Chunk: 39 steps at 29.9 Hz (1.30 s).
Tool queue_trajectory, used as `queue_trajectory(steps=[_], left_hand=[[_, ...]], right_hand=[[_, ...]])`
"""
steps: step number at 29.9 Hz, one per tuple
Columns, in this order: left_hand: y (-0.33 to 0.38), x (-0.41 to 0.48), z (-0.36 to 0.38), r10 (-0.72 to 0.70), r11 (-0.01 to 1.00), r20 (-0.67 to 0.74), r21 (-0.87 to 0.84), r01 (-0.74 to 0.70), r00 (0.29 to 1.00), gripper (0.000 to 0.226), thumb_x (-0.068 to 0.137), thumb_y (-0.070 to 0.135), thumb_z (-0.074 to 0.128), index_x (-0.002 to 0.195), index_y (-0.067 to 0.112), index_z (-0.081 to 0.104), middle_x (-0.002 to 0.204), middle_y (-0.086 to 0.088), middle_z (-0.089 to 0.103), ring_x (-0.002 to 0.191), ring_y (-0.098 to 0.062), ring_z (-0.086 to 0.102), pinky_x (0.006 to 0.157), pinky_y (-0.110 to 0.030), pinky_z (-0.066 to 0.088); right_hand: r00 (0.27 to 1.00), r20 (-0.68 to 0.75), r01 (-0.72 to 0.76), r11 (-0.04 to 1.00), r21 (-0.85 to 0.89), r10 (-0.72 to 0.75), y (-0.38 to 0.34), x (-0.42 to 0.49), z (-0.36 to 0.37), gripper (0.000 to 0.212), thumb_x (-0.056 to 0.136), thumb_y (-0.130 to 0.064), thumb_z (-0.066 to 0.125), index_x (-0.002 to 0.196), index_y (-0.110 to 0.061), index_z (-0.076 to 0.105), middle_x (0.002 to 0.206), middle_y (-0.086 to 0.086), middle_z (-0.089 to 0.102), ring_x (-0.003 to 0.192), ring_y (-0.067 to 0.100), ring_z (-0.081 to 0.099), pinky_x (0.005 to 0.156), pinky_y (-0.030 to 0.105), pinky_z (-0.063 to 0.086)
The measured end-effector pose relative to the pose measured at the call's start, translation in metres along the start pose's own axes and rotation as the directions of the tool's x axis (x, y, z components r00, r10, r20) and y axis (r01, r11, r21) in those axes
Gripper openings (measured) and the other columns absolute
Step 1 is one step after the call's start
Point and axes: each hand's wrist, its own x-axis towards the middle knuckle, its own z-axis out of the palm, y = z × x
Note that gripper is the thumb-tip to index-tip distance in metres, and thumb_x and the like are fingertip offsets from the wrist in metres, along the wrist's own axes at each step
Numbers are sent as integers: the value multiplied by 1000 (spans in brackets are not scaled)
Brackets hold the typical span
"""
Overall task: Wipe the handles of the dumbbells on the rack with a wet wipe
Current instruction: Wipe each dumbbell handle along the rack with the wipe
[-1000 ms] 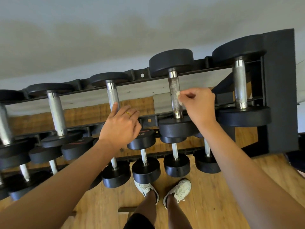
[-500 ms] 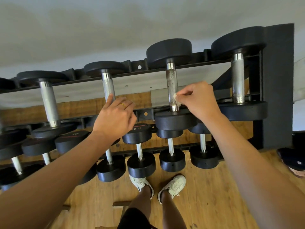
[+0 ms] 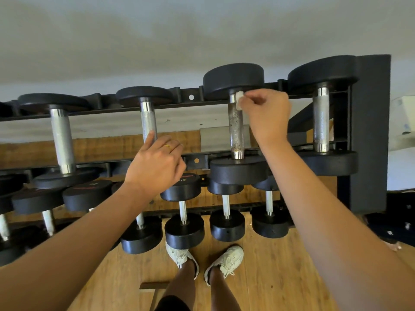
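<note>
Pinching a small white wad of wet wipe [image 3: 239,98] between thumb and curled fingers, right hand [image 3: 267,115] presses it on the far end of a knurled handle [image 3: 235,129], just under the far head of the dumbbell [image 3: 233,77]. Handle runs from the fingertips back past the wrist to the near head.

Judgement: wipe touches one side only. Better to wrap it round the bar, pull toward the wrist along the full knurl, then twist to reach the back. Brown specks [image 3: 237,149] at the near end, beside the wrist, likely need firmer rubbing.

Left hand [image 3: 157,162], well to the left, lies on the neighbouring handle [image 3: 148,122], index finger along it; cannot tell if it grips. Rack [image 3: 370,131] upright stands to the right.
</note>
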Motion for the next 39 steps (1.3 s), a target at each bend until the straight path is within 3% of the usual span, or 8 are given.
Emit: queue_trajectory(steps=[4,11,18,24,27,30,34,39], left_hand=[[-1,0,2,-6,1000,-26,-4,6,1000,50,98,29,35,117,6,75,119,-12,74,122,-31,63,113,-61,40],[0,0,4,-5,1000,-52,-7,5,999,45,96,27,39,113,5,75,115,-12,74,118,-30,64,111,-61,42],[-1,1,3,-10,1000,-43,-11,10,999,47,97,27,38,115,5,75,116,-12,74,119,-31,64,113,-60,41],[0,1,-2,-15,1000,8,-26,16,1000,50,97,28,35,118,5,74,118,-13,73,122,-31,63,114,-61,40],[0,1,-2,-16,999,33,-29,17,999,50,98,28,34,119,5,73,119,-13,73,123,-32,62,115,-61,38],[-1,1,-2,-15,999,33,-32,16,999,50,98,28,34,119,6,73,121,-13,73,125,-31,62,116,-60,37],[1,1,-3,-22,999,22,-41,23,1000,49,98,28,35,120,7,73,121,-12,73,124,-31,62,116,-60,36],[2,0,-6,-34,999,32,-35,36,999,51,98,29,33,120,6,73,122,-14,72,125,-32,62,116,-60,37]], right_hand=[[995,-104,-17,999,-45,13,-1,2,21,9,92,-20,71,94,-14,78,78,-6,72,72,3,66,78,17,55],[998,-5,54,969,-241,-57,7,-24,16,11,92,-19,71,86,-12,77,82,-1,74,72,8,66,72,22,54],[998,-14,52,979,-198,-55,-5,7,18,11,93,-17,68,90,-13,77,77,-5,72,64,2,64,64,4,45],[982,179,-11,957,-290,66,13,-37,-4,12,92,-21,70,88,-12,78,81,-3,73,69,1,64,67,8,49],[972,215,-18,947,-321,92,18,-51,-11,11,91,-20,72,87,-13,80,80,-3,74,71,3,64,80,15,52],[977,189,-44,964,-261,95,9,-36,-8,9,90,-18,73,89,-11,79,83,-2,74,66,-2,60,65,-1,41],[978,174,-63,960,-274,114,7,-24,-5,8,89,-18,74,88,-11,79,83,-3,73,71,1,63,62,2,39],[926,348,2,923,-385,143,24,-54,-21,12,90,-16,72,79,-14,79,74,-6,71,69,-1,62,57,1,39]])
